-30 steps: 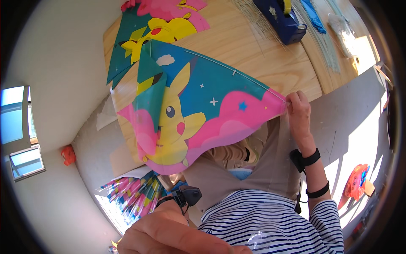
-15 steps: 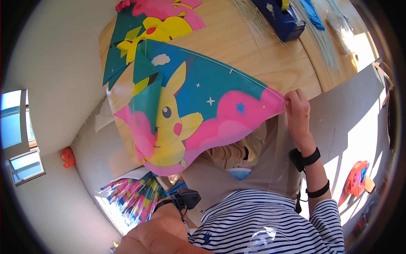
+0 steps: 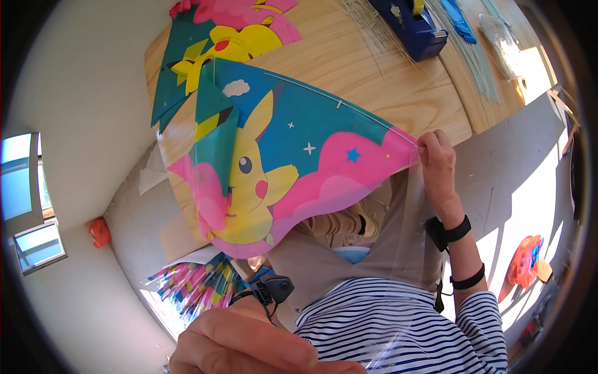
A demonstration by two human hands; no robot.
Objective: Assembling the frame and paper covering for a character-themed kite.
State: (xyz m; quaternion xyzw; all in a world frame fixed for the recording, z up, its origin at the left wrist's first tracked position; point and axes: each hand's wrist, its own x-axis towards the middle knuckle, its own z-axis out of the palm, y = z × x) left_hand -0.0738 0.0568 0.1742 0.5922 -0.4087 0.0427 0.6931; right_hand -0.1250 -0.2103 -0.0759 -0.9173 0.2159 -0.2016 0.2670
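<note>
A kite sail (image 3: 293, 168), teal and pink with a yellow long-eared cartoon animal, lies partly on the table and hangs over its edge above my lap. Its left part is folded over. A thin white rod (image 3: 367, 115) runs along its upper right edge, with a small white piece across it. My right hand (image 3: 438, 162) pinches the sail's right corner at the rod's end. Close to the camera at the lower edge, my left hand (image 3: 243, 343) is closed, its fingertips partly cut off. A clear plastic strip (image 3: 408, 209) stretches from near the right hand down toward it.
More printed sails (image 3: 249, 43) lie at the table's far left. A blue tape dispenser (image 3: 418, 34) and bundles of thin rods (image 3: 476, 68) are at the far right. Colourful folded material (image 3: 202, 283) sits low left. A red bag (image 3: 525, 262) lies on the floor at right.
My left hand has risen closer to the camera and a little to the right, and more of its fingers show. The right hand still holds the sail's corner.
</note>
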